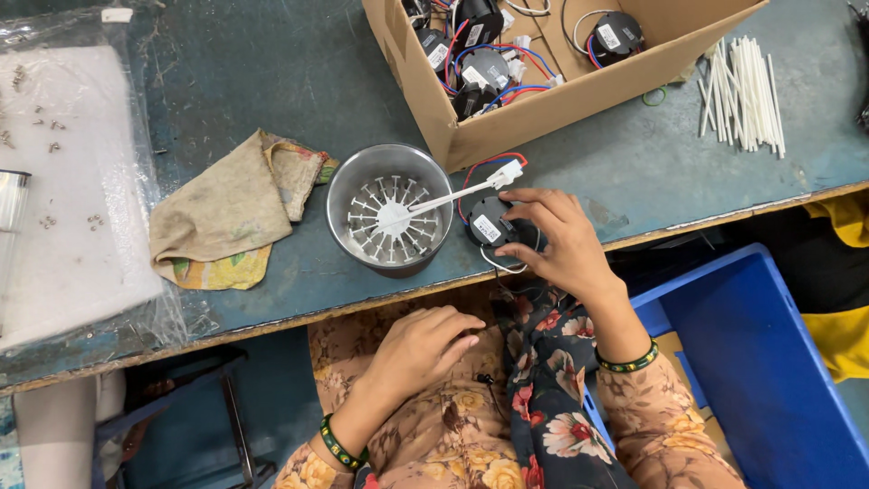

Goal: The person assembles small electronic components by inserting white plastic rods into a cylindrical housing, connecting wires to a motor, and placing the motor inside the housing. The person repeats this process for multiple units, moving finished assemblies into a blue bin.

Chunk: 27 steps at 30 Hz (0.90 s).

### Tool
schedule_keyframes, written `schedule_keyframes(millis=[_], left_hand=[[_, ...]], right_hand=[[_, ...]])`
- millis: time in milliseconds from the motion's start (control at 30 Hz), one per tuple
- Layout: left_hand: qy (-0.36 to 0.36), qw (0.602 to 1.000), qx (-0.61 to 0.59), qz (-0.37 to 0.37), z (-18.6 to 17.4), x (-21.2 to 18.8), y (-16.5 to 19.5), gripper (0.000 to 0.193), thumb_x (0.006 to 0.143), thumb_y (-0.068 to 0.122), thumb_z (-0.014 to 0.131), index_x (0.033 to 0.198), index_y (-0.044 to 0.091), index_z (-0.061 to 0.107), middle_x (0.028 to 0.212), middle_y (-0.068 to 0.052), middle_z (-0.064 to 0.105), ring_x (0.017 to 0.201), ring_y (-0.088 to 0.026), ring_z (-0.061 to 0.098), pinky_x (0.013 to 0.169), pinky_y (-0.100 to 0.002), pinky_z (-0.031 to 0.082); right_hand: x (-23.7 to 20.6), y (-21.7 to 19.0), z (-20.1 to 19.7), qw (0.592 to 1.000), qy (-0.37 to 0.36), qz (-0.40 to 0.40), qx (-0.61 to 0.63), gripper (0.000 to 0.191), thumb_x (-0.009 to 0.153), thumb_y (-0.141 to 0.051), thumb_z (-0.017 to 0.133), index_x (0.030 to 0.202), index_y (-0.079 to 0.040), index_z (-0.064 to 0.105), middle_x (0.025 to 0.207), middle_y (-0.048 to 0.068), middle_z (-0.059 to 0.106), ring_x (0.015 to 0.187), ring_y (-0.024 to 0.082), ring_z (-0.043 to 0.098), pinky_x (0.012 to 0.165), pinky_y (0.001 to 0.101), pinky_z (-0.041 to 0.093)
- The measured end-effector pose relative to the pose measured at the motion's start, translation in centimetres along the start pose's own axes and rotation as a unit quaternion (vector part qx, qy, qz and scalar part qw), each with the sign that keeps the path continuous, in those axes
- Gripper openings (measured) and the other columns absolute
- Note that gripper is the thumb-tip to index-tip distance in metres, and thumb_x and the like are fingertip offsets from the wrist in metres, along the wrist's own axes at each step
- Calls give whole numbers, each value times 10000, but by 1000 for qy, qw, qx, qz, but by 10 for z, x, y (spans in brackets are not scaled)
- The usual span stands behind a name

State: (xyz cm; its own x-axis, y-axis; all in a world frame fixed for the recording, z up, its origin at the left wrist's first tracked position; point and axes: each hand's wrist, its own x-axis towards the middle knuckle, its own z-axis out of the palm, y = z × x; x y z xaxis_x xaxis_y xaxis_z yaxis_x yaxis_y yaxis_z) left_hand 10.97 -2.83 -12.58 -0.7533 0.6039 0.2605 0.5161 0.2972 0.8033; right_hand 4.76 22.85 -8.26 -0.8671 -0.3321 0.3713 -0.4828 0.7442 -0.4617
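— What lies around the hands on the bench?

— A crumpled beige cloth (233, 213) sits left of the round metal housing (389, 210), just beside it. Further left is a white sheet in clear plastic (77, 181) with small screws (45, 127) scattered on it. At the far right a bundle of thin white tubes (742, 91) rests on the blue-green table (244, 72), well apart from the hands. Nothing stands between the right hand and its motor; the cardboard box (507, 127) is just behind it.

— And the containers?

— The open box holds several small black motors (484, 68) with red, blue and white wires. The metal housing holds a white spoked insert (389, 222), with a white tube (453, 195) slanting up out of it towards a white connector (507, 172). A blue crate (742, 362) stands below the table edge on the right; its inside is mostly hidden.

— The hands?

— The right hand (557, 240) grasps a small black motor (493, 228) at the table's near edge, just right of the housing, fingers curled over it, its wires looping round. The left hand (421, 349) rests loosely curled on the floral lap, below the table edge, holding nothing
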Motion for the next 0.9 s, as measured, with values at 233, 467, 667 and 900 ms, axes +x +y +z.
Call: schedule_keyframes(millis=[233, 467, 667, 900], left_hand=[[-8, 1000, 4, 11, 5, 4, -5, 194, 931, 212, 709, 1092, 105, 690, 934, -78, 684, 870, -305, 682, 772, -408, 541], [-6, 1000, 6, -3, 0, -3, -7, 194, 936, 220, 704, 1092, 106, 685, 945, -78, 685, 882, -305, 678, 768, -410, 535], [-7, 1000, 15, -13, 2, -8, -10, 196, 942, 240, 694, 1090, 111, 687, 940, -79, 686, 876, -308, 676, 764, -411, 533], [-16, 1000, 18, 1, 10, -7, -13, 203, 950, 248, 684, 1094, 104, 680, 948, -86, 682, 900, -313, 678, 786, -420, 534]], right_hand=[[9, -4, -6, 998, -50, 41, 15, 464, 682, -225, 900, 1049, -79, 656, 1291, 46, 651, 1203, 303, 607, 995, 429, 443], [19, -7, -7, 993, -77, 85, 38, 470, 627, -238, 928, 982, -82, 663, 1226, 58, 661, 1162, 317, 616, 975, 428, 461], [21, -10, -6, 993, -74, 78, 47, 475, 617, -221, 933, 969, -69, 651, 1215, 69, 659, 1162, 336, 626, 960, 430, 480], [22, -8, -5, 991, -82, 71, 77, 420, 649, -189, 920, 916, -66, 621, 1239, 84, 652, 1166, 325, 623, 951, 419, 500]])
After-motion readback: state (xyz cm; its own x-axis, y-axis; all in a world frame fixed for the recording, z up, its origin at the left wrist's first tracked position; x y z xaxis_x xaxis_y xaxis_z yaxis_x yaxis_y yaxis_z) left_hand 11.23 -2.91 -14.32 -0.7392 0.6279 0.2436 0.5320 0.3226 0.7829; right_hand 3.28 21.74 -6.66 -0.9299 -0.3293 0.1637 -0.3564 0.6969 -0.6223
